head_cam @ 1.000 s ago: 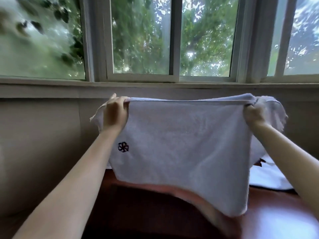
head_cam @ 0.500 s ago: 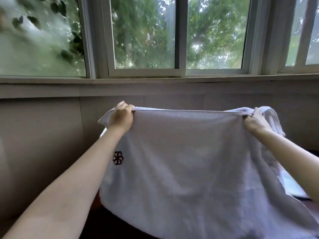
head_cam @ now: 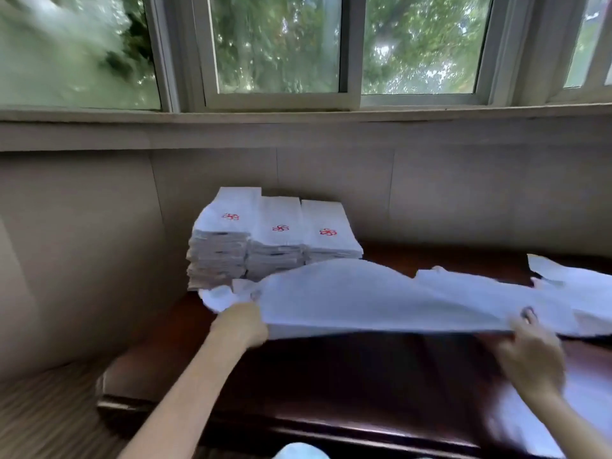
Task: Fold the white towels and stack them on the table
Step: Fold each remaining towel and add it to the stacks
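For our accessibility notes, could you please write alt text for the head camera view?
A person's left hand and right hand hold a white cloth towel spread low over a dark wooden table. Behind it, three stacks of folded white towels with red emblems stand beneath a window.

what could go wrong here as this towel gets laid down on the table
1. The left hand and right hand grip only the near edge of the towel. Its far edge sits at the base of the folded stacks, so a tug might shift them.
2. Its right end seems to lie over the loose towels and might drag them.
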A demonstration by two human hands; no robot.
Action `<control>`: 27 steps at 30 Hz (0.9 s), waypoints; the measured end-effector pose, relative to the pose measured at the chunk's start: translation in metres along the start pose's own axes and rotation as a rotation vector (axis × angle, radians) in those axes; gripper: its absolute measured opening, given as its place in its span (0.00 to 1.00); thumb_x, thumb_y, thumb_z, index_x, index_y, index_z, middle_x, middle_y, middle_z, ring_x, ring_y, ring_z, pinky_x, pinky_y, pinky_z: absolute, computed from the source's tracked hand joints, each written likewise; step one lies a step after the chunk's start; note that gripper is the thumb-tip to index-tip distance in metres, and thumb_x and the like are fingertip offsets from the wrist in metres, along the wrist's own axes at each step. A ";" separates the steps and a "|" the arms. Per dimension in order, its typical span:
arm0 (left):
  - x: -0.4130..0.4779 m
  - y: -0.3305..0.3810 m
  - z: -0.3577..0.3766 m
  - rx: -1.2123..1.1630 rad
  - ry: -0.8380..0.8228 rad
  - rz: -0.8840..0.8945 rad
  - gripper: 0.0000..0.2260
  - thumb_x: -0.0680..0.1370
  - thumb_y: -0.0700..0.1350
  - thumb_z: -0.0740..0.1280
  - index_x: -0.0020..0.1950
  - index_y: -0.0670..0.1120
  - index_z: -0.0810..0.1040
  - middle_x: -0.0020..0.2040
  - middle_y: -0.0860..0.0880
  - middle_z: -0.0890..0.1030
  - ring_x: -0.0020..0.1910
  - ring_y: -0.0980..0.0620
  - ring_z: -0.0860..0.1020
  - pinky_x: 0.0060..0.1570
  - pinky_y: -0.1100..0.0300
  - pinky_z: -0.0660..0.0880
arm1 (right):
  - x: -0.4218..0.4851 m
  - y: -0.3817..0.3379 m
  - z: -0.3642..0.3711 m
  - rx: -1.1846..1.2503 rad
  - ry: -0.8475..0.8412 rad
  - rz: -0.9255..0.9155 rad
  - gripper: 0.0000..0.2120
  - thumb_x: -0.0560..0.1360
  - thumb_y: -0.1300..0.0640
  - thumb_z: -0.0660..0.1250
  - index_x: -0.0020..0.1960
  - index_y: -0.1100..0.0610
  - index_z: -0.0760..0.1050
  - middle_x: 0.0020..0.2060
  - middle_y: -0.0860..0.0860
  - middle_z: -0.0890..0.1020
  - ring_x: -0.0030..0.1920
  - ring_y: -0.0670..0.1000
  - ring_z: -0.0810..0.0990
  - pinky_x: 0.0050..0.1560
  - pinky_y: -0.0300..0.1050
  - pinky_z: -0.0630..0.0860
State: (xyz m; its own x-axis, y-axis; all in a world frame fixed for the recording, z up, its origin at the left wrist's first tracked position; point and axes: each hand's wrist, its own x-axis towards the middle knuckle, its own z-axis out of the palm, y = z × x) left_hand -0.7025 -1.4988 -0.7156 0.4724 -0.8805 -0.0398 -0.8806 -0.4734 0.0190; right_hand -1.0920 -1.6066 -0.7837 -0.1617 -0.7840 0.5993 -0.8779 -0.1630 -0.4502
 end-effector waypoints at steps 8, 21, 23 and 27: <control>-0.031 -0.012 0.059 0.167 -0.354 0.078 0.18 0.79 0.45 0.59 0.69 0.46 0.69 0.69 0.44 0.69 0.67 0.43 0.70 0.66 0.47 0.68 | -0.036 0.032 -0.014 -0.157 -0.505 0.172 0.10 0.67 0.65 0.62 0.32 0.51 0.73 0.42 0.55 0.79 0.44 0.59 0.78 0.40 0.48 0.71; -0.023 -0.020 0.047 0.263 -0.438 0.025 0.14 0.79 0.39 0.55 0.62 0.47 0.74 0.65 0.46 0.73 0.57 0.46 0.72 0.55 0.52 0.69 | -0.024 0.003 -0.017 -0.649 -0.487 0.044 0.15 0.77 0.59 0.55 0.58 0.52 0.76 0.60 0.52 0.71 0.61 0.56 0.69 0.55 0.46 0.71; -0.021 -0.012 0.053 0.269 -0.265 0.022 0.16 0.78 0.39 0.55 0.62 0.47 0.75 0.65 0.47 0.73 0.64 0.45 0.70 0.55 0.53 0.68 | -0.020 -0.007 -0.015 -0.686 -0.468 -0.113 0.13 0.76 0.57 0.56 0.54 0.49 0.76 0.60 0.51 0.71 0.60 0.55 0.69 0.52 0.44 0.67; -0.019 0.007 0.086 0.033 0.065 0.106 0.18 0.80 0.43 0.53 0.68 0.52 0.70 0.68 0.48 0.70 0.69 0.44 0.64 0.61 0.53 0.67 | -0.028 -0.001 0.005 -0.584 -0.587 -0.163 0.15 0.81 0.51 0.51 0.65 0.53 0.66 0.64 0.51 0.72 0.67 0.54 0.68 0.67 0.52 0.61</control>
State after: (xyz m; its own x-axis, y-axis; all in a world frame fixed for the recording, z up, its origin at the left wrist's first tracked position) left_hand -0.7211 -1.4829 -0.8005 0.3768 -0.9260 0.0258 -0.9261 -0.3772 -0.0132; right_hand -1.0844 -1.5877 -0.8032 0.1063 -0.9879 0.1128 -0.9880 -0.0921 0.1241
